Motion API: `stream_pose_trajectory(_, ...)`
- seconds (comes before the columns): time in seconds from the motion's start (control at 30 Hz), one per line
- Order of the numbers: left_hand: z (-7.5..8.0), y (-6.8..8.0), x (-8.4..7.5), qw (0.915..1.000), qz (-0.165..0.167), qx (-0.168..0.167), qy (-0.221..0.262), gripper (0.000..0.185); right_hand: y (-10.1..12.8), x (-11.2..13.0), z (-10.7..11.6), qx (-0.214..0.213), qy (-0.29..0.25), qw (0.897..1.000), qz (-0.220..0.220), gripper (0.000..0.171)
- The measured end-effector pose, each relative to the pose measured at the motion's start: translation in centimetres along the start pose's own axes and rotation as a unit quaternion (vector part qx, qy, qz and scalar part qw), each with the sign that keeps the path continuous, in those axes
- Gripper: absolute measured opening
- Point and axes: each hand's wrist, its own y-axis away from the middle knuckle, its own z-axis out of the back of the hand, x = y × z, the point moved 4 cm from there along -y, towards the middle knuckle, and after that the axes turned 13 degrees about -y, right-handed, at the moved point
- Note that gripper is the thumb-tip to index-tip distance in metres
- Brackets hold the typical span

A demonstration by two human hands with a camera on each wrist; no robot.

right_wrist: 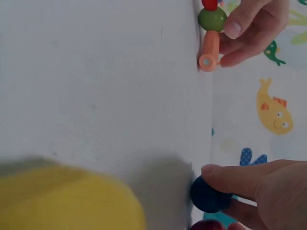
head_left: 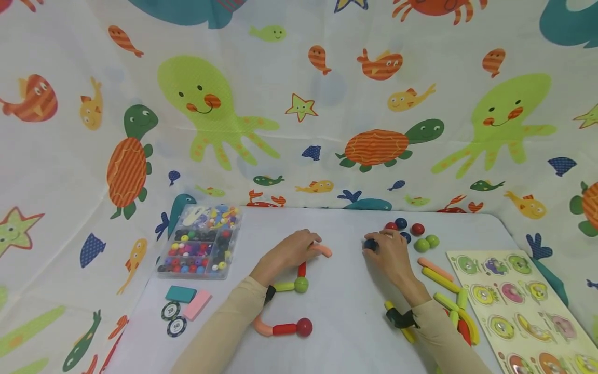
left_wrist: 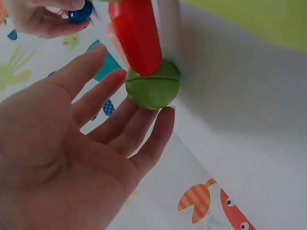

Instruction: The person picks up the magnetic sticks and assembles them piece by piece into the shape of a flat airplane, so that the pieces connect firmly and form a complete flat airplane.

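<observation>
Head view: L hand (head_left: 291, 250) is touching w/ loose, unclosed fingers the far green ball (left_wrist: 149, 92) of a seemingly part-built stick-and-ball chain (head_left: 284, 286), left of ctr, R hand (head_left: 391, 257) is pinching an unjoined blue ball (head_left: 370, 244) right of ctr, & spare sticks (head_left: 440, 280) + loose balls (head_left: 418, 229) are lying at right.
</observation>
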Motion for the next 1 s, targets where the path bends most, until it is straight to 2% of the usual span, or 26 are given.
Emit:
stream_pose_trajectory(0.3,-0.6,-0.8,-0.1,0.9970,-0.021,-0.004,-0.074,0.038,0.3,1.5,-0.9,0.003,-0.017,1.000,-0.002,0.036)
stream_pose_trajectory(0.53,-1.4,-1.3,-0.1,0.9926,-0.024,-0.039,-0.112,0.032,0.7,3.1,-2.2,0.061,-0.027,0.998,0.009,0.038)
stream_pose_trajectory(0.73,-1.3,-1.3,-0.4,0.9922,-0.022,-0.072,-0.100,0.026,1.1,4.1,-3.1,0.092,-0.065,0.994,0.009,0.041)
stream_pose_trajectory(1.0,-1.4,-1.0,-0.3,0.9942,-0.015,-0.076,-0.075,0.026,1.2,4.6,-4.3,0.086,-0.108,0.990,0.012,0.044)
